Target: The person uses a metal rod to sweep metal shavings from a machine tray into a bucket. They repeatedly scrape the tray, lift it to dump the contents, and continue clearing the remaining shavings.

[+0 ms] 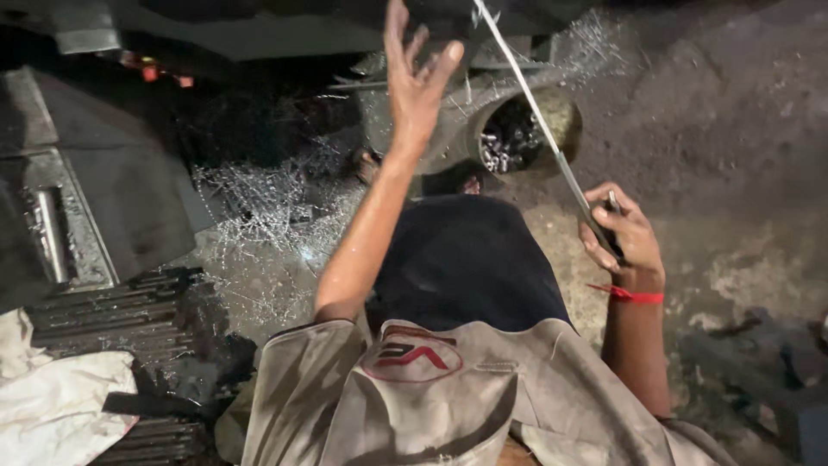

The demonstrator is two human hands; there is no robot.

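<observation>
My left hand is raised with fingers spread, reaching up toward the dark underside of a machine at the top of the view; it holds nothing. My right hand is closed around the lower end of a long thin metal rod that slants up and left to the machine. A red thread band circles my right wrist. I wear a grey shirt and dark trousers.
A round container of small metal pieces lies just beyond my knees. Shiny metal shavings litter the ground at left. Dark metal bars and a white cloth sit at lower left. Dirty concrete floor spreads to the right.
</observation>
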